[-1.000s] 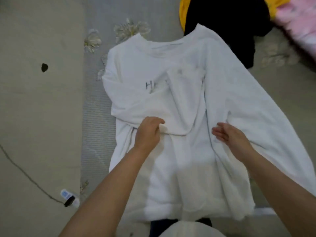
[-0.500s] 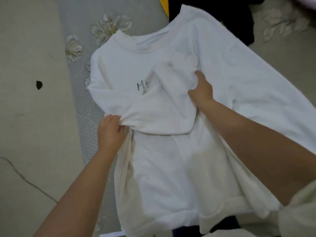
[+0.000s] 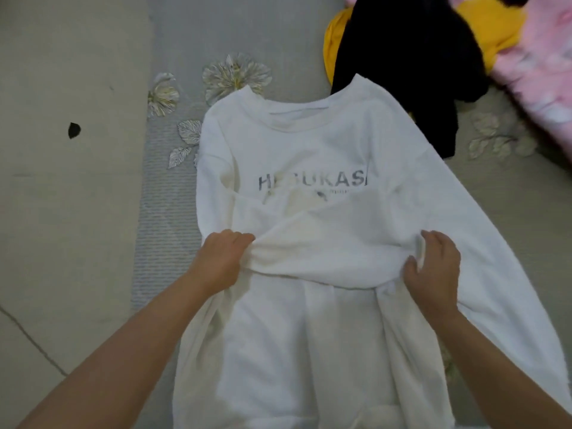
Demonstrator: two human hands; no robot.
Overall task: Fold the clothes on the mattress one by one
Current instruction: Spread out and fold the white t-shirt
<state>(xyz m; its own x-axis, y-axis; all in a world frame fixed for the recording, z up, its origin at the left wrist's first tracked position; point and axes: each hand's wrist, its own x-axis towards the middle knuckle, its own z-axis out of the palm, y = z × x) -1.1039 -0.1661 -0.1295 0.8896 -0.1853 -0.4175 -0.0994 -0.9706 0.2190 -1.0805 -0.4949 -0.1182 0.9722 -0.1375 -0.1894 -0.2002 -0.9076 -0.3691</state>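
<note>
Step in hand, I'd judge: folding the white sweatshirt (image 3: 309,156), spread face up on the mattress (image 3: 173,212) w/ collar away from the person. Left hand (image 3: 221,258) pinches a sleeve laid across the chest; right hand (image 3: 433,270) curls round the bunched cloth at the other end. Next probably needs that band pulled flat & square. Fabric thick, soft, faded print. Black top (image 3: 402,57) & yellow garment (image 3: 492,29) wait beyond.
</note>
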